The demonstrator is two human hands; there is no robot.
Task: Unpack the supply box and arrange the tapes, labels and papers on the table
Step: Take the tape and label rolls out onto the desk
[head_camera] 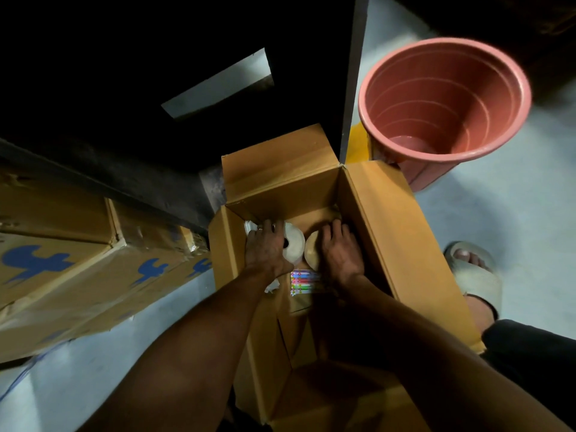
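Both hands, left hand (267,249) and right hand (340,255), half-hide tape rolls (294,244) inside box (389,232).

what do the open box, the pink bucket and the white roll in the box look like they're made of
Box: corrugated cardboard, matte tan, with creased, folded-out flaps. Bucket: probably moulded plastic, pinkish red, a slight sheen and ridged rings inside. White roll: looks like wound paper or tape, matte off-white with a dark core hole; which one is unclear. The left hand grips it.
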